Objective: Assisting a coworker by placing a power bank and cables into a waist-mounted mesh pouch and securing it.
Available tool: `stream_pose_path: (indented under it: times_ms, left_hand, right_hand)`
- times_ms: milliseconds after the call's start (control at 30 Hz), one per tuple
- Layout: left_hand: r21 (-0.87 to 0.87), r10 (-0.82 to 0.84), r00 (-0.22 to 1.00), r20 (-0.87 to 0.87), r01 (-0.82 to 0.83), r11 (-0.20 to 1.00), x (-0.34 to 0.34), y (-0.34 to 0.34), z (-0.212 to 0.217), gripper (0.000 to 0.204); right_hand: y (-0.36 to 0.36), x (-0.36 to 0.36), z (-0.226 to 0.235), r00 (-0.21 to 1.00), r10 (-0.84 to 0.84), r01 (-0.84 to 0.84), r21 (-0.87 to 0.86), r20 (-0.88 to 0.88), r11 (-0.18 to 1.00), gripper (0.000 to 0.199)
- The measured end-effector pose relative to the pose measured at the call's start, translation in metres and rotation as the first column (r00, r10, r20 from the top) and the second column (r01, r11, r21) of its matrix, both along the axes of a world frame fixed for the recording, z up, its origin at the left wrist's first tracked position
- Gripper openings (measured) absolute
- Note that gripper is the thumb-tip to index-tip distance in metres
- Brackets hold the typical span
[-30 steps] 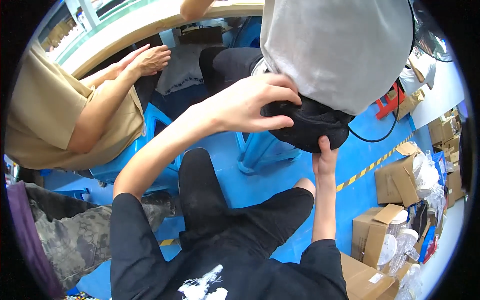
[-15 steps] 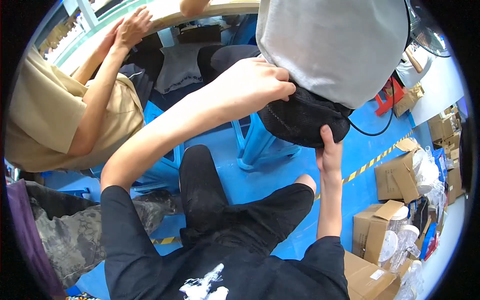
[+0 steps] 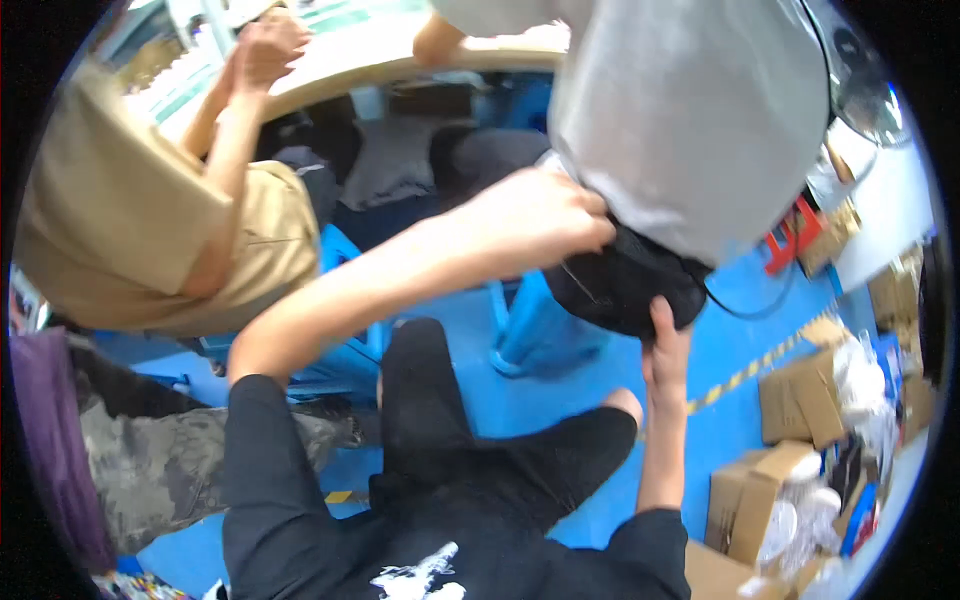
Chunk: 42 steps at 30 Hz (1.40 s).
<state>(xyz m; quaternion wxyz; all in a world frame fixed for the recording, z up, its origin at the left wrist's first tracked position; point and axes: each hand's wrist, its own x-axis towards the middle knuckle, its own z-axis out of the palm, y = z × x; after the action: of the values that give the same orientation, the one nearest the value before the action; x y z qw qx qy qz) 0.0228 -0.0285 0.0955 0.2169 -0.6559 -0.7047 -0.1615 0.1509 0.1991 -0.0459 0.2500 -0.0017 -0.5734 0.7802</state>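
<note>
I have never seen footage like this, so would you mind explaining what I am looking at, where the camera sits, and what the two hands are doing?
There is no machine here: the picture comes from a wide fisheye camera worn on a person's head, looking down, so straight edges bend near the rim. The two bare forearms rising from below belong to that person, who wears black. Their left hand grips the top of a black pouch that hangs at the waist of someone in a grey shirt. Their right hand supports the pouch from beneath. Another person in a tan shirt sits to the left at a pale table. Below are a blue floor, a blue stool and cardboard boxes on the right.
</note>
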Motion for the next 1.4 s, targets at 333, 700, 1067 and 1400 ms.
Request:
stream_pose_path:
  times_ms: [333, 700, 1067, 1400]
  left_hand:
    - [0.061, -0.01, 0.995, 0.098, 0.004, 0.998, 0.018, -0.001, -0.005, 0.024]
    - [0.196, -0.088, 0.988, 0.129, 0.062, 0.979, 0.013, 0.007, -0.017, 0.023]
    - [0.086, -0.107, 0.994, 0.02, 0.105, 0.991, 0.013, 0.016, -0.005, 0.021]
    - [-0.032, -0.119, 0.989, 0.086, 0.122, 0.992, 0.003, 0.024, 0.004, 0.02]
  right_hand:
    - [-0.001, 0.011, -0.017, 0.995, -0.046, 0.038, -0.094, -0.089, 0.995, 0.061]
    - [0.005, 0.012, -0.009, 0.99, -0.14, 0.143, -0.201, 0.03, 0.969, 0.069]
    - [0.032, 0.005, -0.052, 0.999, 0.022, -0.02, -0.084, 0.028, 0.996, 0.06]
    - [0.017, 0.002, -0.035, 0.998, -0.055, 0.052, 0.092, 0.039, 0.994, 0.072]
